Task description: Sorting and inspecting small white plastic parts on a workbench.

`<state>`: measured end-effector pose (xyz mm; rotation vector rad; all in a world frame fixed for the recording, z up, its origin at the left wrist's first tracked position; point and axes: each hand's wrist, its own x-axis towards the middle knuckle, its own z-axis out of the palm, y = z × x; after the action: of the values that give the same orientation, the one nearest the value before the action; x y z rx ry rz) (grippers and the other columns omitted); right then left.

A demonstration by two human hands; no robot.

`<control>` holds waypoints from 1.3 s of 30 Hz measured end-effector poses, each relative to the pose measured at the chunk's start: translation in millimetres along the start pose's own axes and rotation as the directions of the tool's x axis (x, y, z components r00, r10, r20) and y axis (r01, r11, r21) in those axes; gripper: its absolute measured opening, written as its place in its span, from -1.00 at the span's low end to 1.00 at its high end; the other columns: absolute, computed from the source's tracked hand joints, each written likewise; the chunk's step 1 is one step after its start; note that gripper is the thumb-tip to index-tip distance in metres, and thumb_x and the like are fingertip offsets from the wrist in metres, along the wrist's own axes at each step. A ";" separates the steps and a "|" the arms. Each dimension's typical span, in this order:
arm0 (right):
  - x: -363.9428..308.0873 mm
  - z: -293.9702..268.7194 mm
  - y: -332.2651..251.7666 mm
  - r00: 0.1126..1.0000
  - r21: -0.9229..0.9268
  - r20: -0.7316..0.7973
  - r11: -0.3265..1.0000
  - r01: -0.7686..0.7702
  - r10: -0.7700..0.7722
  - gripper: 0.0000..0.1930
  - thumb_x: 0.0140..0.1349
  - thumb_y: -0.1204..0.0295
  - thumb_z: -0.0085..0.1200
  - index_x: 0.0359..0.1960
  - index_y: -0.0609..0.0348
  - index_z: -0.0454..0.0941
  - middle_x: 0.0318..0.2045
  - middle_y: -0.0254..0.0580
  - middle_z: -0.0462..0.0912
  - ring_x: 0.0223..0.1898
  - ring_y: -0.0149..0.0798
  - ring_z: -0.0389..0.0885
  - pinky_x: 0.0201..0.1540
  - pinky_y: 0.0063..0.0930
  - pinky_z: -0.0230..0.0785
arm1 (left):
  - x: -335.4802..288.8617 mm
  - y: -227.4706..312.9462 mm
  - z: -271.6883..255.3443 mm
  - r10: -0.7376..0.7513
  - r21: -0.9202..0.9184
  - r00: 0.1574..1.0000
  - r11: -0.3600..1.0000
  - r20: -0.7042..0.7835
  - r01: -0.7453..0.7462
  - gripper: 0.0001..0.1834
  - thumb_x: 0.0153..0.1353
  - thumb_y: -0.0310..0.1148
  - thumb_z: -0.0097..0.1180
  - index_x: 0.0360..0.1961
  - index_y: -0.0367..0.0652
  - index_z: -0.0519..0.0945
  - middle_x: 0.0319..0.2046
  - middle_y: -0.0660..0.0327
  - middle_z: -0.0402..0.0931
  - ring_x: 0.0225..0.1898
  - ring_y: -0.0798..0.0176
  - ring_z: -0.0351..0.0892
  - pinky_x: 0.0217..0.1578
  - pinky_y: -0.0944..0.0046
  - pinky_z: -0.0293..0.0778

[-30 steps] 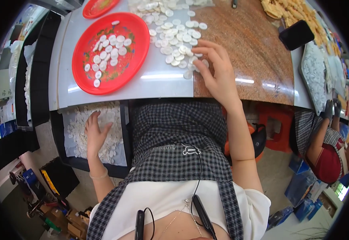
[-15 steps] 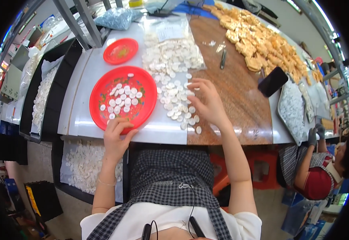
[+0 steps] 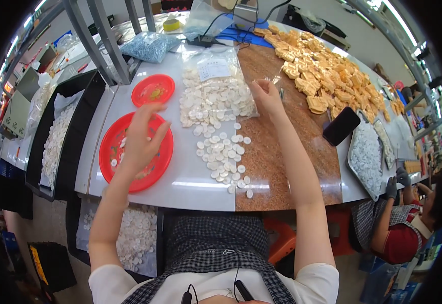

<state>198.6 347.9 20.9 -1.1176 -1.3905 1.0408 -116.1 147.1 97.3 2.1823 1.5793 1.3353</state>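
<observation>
My left hand (image 3: 141, 142) hovers over the large red plate (image 3: 110, 169), fingers spread and apart. A few white round discs (image 3: 113, 162) show in the plate; the hand and forearm hide much of its inside. Farther right, my right hand (image 3: 267, 96) reaches beside the clear bag of white discs (image 3: 216, 93), its thumb and fingers drawn together. A small shiny clear scrap (image 3: 275, 79) shows at those fingertips; whether it is gripped is unclear. Loose white discs (image 3: 222, 157) lie between the hands. A pen (image 3: 282, 94) is partly visible just beyond my right hand.
A small red plate (image 3: 152, 90) stands behind the large one. A phone (image 3: 341, 126), a tray of pale pieces (image 3: 367, 157) and heaped golden pieces (image 3: 327, 76) lie to the right. Metal posts (image 3: 93, 38) rise at back left. A gloved co-worker (image 3: 400, 228) is at far right.
The large plate has shifted left, and my left hand has gone from its near rim to above it. My right hand has moved from the loose discs forward to beside the bag, its fingers closing.
</observation>
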 end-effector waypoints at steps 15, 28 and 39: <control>92.2 48.6 17.5 0.952 -0.140 -0.002 0.943 -0.303 0.306 0.00 0.06 -0.20 0.22 0.32 0.34 0.13 0.18 0.10 0.41 0.17 -0.05 0.42 0.14 -0.22 0.33 | 200.6 -187.2 180.1 -0.731 -0.496 0.674 0.548 0.109 0.673 0.13 -0.04 0.19 0.34 0.19 -0.68 0.20 0.17 -0.31 0.28 0.11 -0.06 0.41 0.10 0.12 0.34; 61.3 29.3 -26.6 0.980 0.471 0.200 0.879 -0.074 -0.025 -0.30 0.25 -0.08 0.09 0.27 0.14 0.32 0.09 -0.15 0.50 0.09 -0.30 0.46 0.13 -0.34 0.29 | 174.5 -54.9 99.2 -0.258 -0.726 0.923 0.571 0.284 0.383 -0.64 0.23 -0.10 0.21 -0.09 -0.14 0.62 -0.26 0.38 0.61 -0.41 0.55 0.26 -0.31 0.46 0.23; -3.0 25.1 -85.4 0.948 0.444 0.168 0.879 0.173 -0.271 -0.71 0.31 0.29 0.14 -0.12 0.24 0.43 -0.09 -0.07 0.67 -0.02 -0.27 0.61 0.01 -0.41 0.43 | 116.4 0.3 53.2 -0.069 -0.701 0.993 0.704 0.099 0.118 -0.49 0.11 -0.09 0.34 -0.09 -0.30 0.60 -0.09 0.15 0.58 -0.13 0.34 0.51 -0.03 0.35 0.36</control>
<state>165.8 327.8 101.3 -0.5156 -1.3432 1.2520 -71.3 261.8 132.2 1.6103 0.8917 1.4868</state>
